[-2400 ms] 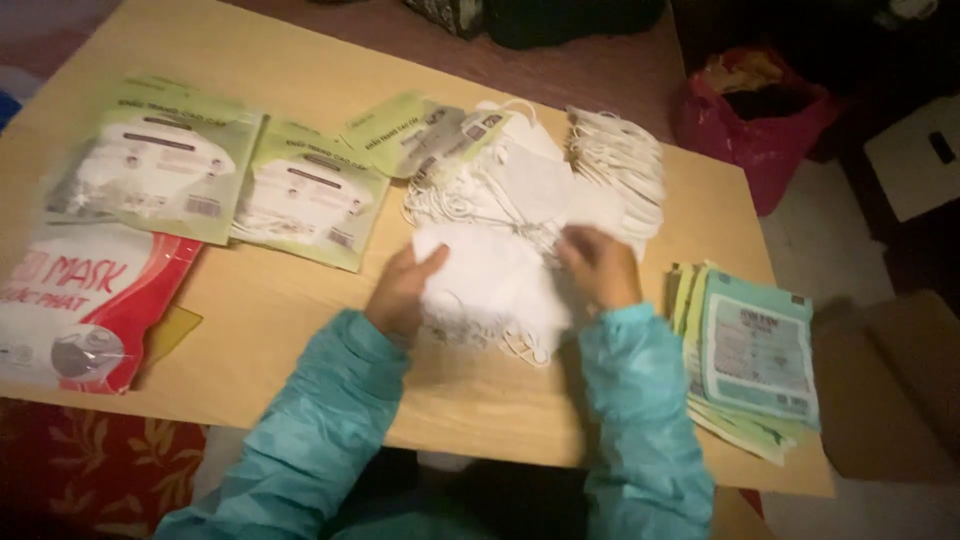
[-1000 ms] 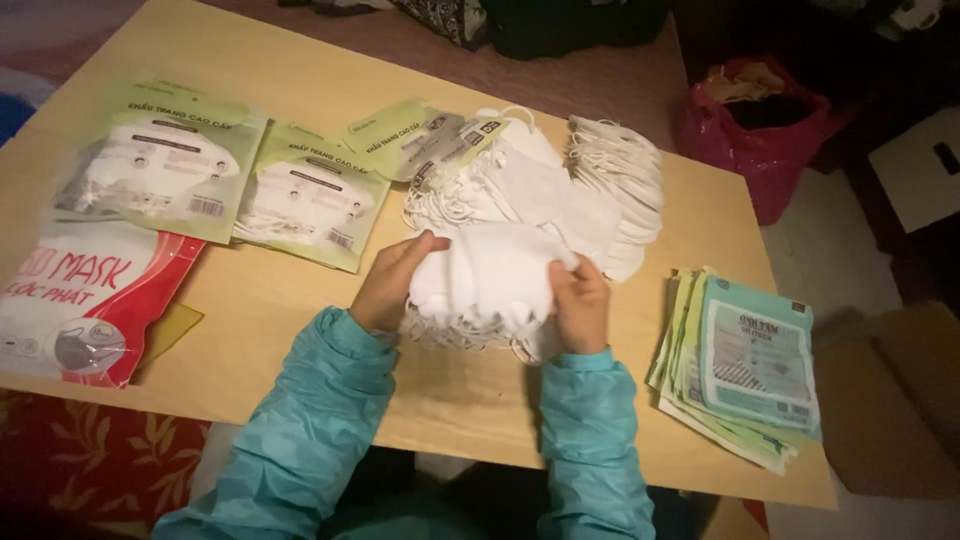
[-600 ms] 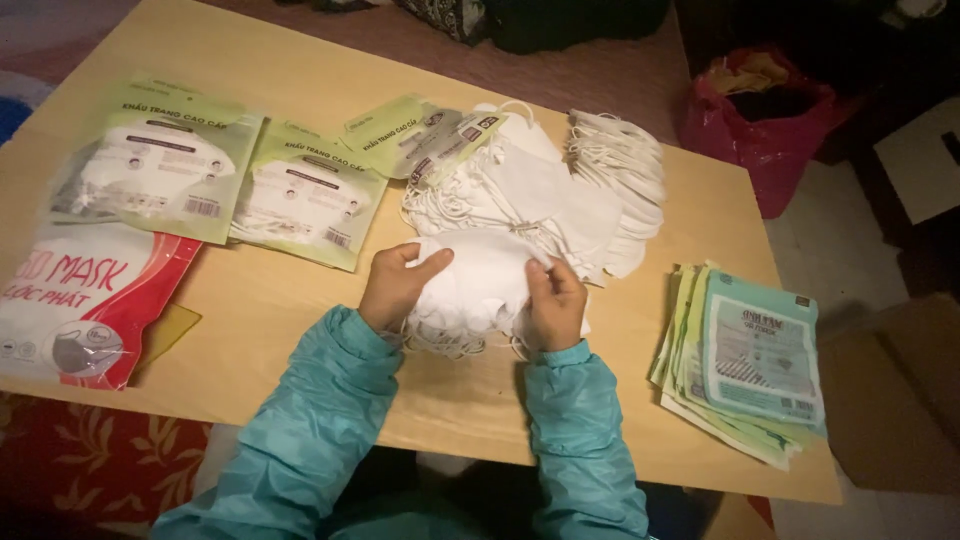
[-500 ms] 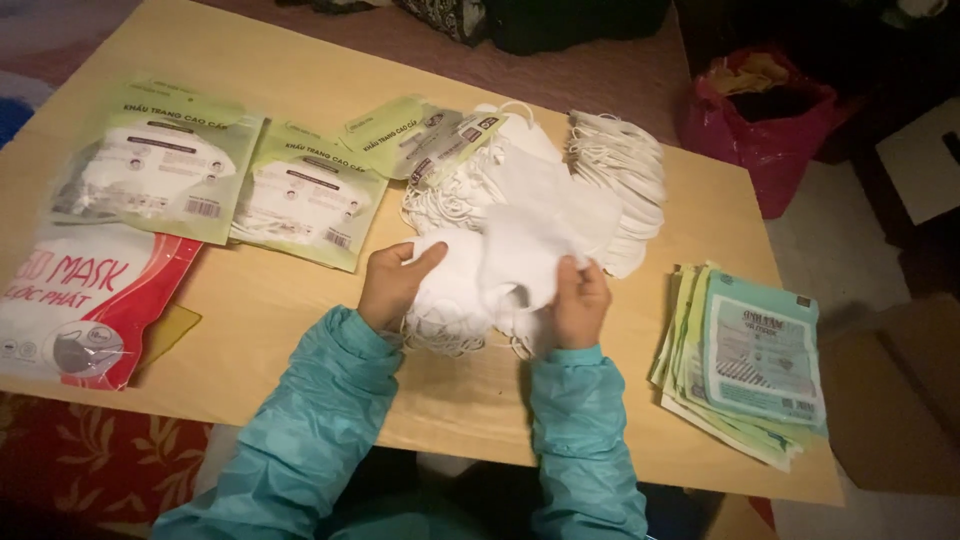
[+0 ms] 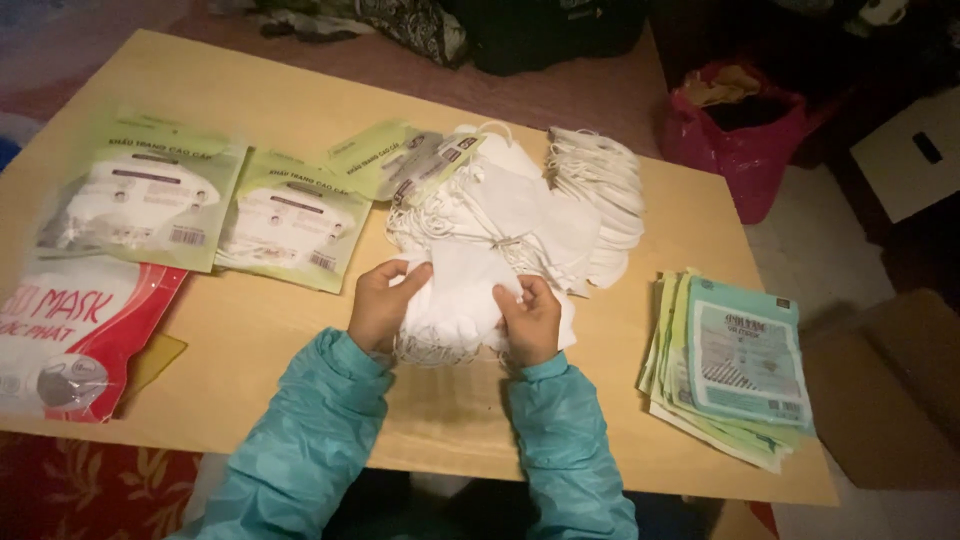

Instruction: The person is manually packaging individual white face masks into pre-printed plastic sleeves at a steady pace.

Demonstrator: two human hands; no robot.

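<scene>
**Both hands gripping a small stack of white masks at the table's near edge**

The wooden table point(image 5: 300, 90) is carrying everything, and the big loose heap of white masks point(image 5: 520, 205) is lying at its middle, with a neat fanned row of masks point(image 5: 605, 195) sitting just to its right. Directly in front of that heap, the small stack of white masks point(image 5: 455, 300) is resting between the two hands: the left hand point(image 5: 382, 305) is pinching its left edge, the right hand point(image 5: 530, 320) is clasping its right edge, both closed on it.

A red-and-white pouch point(image 5: 70, 340) is lying at the far left. Beyond it, two pale green rectangular mask packs point(image 5: 215, 205) are lying side by side. A stack of flat teal-and-green packets point(image 5: 735, 365) is sitting at the right edge. Smaller green packets point(image 5: 400, 160) are leaning against the heap's far left side.
</scene>
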